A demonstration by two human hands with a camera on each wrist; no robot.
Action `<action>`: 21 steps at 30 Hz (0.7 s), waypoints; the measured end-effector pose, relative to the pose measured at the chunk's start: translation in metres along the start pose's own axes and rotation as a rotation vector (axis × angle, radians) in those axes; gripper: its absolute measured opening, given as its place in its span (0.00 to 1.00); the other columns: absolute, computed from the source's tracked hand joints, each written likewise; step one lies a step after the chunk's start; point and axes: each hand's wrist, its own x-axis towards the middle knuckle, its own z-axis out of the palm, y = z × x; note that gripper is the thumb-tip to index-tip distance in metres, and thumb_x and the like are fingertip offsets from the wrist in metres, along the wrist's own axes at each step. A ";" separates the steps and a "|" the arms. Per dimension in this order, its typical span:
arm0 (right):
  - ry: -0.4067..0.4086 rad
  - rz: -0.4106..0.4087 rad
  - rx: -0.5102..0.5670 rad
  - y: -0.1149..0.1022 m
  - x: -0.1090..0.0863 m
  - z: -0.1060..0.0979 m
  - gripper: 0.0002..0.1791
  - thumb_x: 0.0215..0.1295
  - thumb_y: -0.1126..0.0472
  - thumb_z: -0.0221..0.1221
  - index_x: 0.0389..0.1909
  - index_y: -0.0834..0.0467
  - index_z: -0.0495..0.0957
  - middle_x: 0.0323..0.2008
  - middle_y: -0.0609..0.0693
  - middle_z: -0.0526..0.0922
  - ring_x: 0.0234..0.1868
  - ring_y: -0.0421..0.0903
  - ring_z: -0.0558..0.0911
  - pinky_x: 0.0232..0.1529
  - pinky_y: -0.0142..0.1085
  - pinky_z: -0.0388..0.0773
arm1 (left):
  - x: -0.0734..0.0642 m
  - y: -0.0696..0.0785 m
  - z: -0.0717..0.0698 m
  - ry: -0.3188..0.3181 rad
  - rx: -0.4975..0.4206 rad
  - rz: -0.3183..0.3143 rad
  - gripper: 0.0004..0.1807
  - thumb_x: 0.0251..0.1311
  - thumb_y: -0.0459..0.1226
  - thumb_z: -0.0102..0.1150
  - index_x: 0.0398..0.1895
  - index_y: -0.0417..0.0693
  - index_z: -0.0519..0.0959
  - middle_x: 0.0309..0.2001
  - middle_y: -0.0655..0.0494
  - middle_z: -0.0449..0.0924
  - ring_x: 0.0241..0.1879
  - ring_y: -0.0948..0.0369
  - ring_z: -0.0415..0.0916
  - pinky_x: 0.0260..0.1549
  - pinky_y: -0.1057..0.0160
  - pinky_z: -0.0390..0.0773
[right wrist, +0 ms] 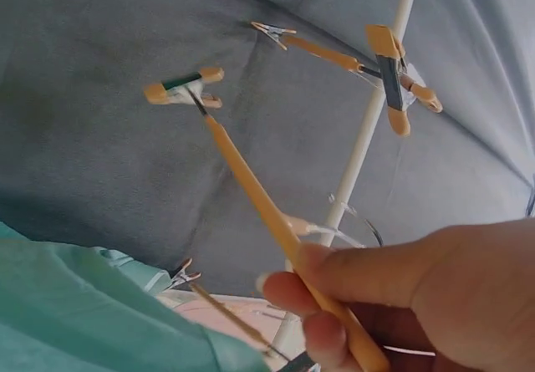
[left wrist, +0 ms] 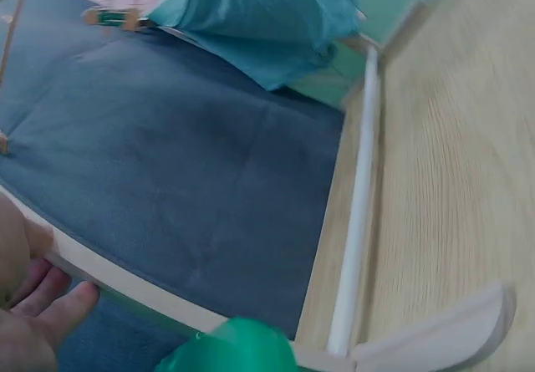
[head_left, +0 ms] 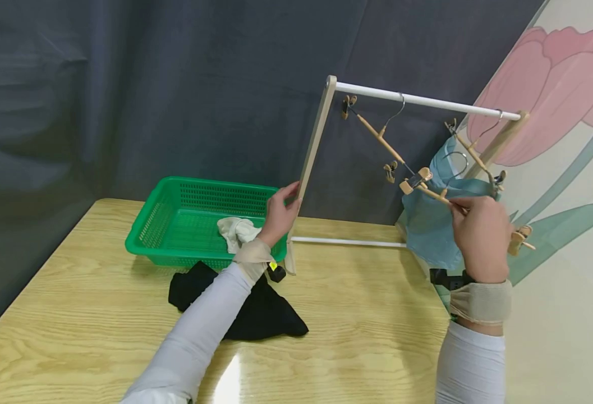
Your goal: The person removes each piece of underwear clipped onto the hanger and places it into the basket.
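Observation:
My right hand (head_left: 483, 235) pinches the bar of a wooden clip hanger (head_left: 433, 194) between thumb and fingers, in front of the drying rack. Its hook points up, below the rack's white top rail (head_left: 442, 104). In the right wrist view the clip at one end of this hanger (right wrist: 251, 175) holds nothing. With thumb and fingers on either side, my left hand (head_left: 280, 216) grips the left wooden post (head_left: 316, 137) of the rack. Another bare clip hanger (head_left: 391, 150) hangs from the rail. Farther right, a light blue cloth (head_left: 430, 224) hangs at a third hanger (head_left: 470, 148).
A green plastic basket (head_left: 157, 224) with a white cloth (head_left: 238, 231) in it stands left of the rack. Black fabric (head_left: 271, 314) lies on the wooden table (head_left: 357, 336) before it. A dark curtain (head_left: 225, 84) is behind, a flower-painted wall (head_left: 569, 269) at right.

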 end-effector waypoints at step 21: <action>0.124 -0.013 0.033 -0.021 0.094 0.007 0.17 0.74 0.68 0.50 0.51 0.72 0.84 0.45 0.73 0.84 0.44 0.72 0.79 0.43 0.66 0.72 | 0.006 -0.003 -0.011 -0.135 0.166 0.015 0.24 0.72 0.33 0.58 0.69 0.38 0.73 0.58 0.41 0.82 0.63 0.49 0.77 0.61 0.50 0.76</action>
